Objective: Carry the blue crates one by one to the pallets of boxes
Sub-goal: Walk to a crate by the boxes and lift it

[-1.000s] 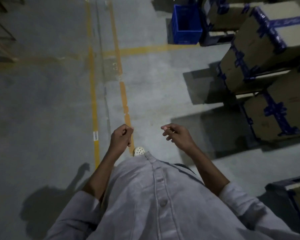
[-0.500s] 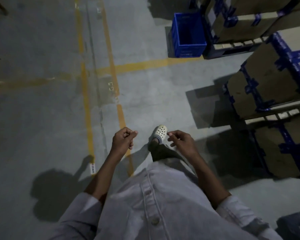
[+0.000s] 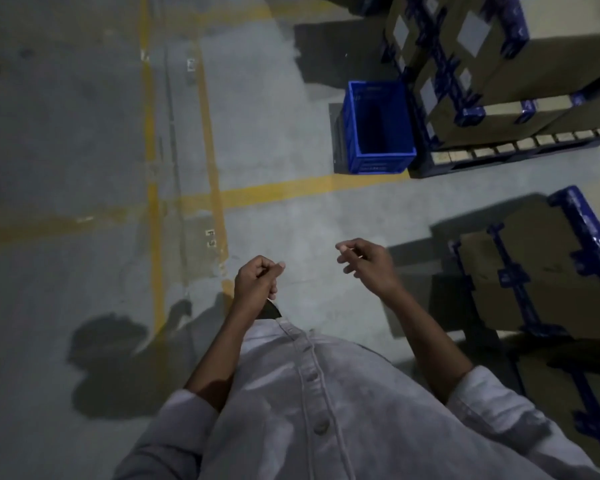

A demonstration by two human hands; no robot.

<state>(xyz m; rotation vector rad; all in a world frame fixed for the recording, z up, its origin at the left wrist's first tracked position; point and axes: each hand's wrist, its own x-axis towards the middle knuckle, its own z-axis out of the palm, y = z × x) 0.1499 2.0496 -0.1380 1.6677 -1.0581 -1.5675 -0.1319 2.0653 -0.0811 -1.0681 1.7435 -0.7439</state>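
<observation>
An empty blue crate (image 3: 378, 128) stands on the concrete floor ahead and to the right, right beside a blue pallet (image 3: 499, 159) stacked with brown boxes (image 3: 492, 64) bound in blue tape. My left hand (image 3: 257, 282) hangs in front of my body with its fingers curled into a fist and holds nothing. My right hand (image 3: 366, 265) is beside it, fingers loosely bent, also holding nothing. Both hands are well short of the crate.
More taped boxes (image 3: 541, 268) sit on a pallet close by on my right. Yellow floor lines (image 3: 208, 133) run forward on the left and cross in front of the crate. My shadow falls on the floor at the lower left.
I have walked forward: the crate and pallets have come nearer and lower in view. My hands stay in front of me, holding nothing; the shoe seen earlier is hidden.
</observation>
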